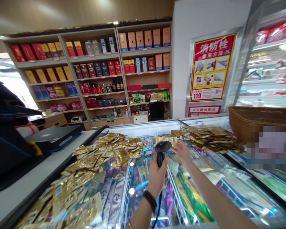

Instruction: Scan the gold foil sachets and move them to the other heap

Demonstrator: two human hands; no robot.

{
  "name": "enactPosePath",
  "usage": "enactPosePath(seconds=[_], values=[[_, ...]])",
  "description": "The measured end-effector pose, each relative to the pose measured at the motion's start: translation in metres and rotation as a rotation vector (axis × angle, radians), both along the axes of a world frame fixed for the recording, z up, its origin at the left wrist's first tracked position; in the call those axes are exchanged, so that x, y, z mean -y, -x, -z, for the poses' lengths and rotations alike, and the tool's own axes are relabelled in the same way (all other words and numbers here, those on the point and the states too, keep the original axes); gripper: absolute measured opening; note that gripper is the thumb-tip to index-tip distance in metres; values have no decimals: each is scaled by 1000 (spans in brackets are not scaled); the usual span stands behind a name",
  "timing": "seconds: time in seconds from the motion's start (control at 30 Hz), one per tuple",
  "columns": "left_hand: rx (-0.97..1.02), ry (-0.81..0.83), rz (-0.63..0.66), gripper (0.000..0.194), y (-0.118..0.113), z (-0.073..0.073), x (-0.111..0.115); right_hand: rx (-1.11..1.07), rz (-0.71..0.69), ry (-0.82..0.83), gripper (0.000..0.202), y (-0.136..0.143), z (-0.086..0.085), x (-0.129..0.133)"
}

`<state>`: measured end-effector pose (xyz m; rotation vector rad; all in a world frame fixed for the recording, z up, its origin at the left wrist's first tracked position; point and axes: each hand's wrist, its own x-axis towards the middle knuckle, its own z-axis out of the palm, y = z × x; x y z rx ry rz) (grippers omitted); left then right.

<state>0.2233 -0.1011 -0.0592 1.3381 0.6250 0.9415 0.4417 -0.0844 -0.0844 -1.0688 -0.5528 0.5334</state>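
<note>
My left hand [157, 173] is wrapped around the handle of a black barcode scanner [163, 146], its head pointing away from me and its cable hanging below. Just beyond the scanner, my right hand [183, 151] pinches the right end of a gold packet [164, 139], which is partly hidden behind the scanner head. Many similar gold packets [114, 149] lie in a loose heap at the left on the glass freezer top [149, 197]. Another pile of gold packets [208, 136] rests at the right.
A brown woven basket [264, 117] stands at the right edge. To the left, a counter [50, 162] carries a dark flat device [54, 136]. Behind the freezer are shelves [120, 63] of boxes and bottles and a red poster [212, 68]. Packaged goods show through the glass.
</note>
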Motion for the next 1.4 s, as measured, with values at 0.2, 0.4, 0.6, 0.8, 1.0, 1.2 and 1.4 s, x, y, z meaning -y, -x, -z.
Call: enactPosePath(seconds=[0.2,0.4,0.6,0.8,1.0,1.2,1.4], values=[[-16,3,-10,65,0,-3,1,18,8,-19,65,2,1,-2],[26,-12,-108,76,-1,-9,2,-25,-15,22,52,-3,1,4],[47,-14,-166,87,-1,-11,-3,-170,70,43,46,-28,-7,19],[2,32,-102,92,-9,-17,-1,-270,218,-48,21,-97,-51,38],[23,13,-104,94,-15,-18,9,-263,128,37,23,-114,-52,51],[39,-2,-150,90,-5,-17,1,-370,40,71,12,-60,-17,49],[84,-3,-280,84,34,-29,-33,-222,-48,172,22,-18,0,18]])
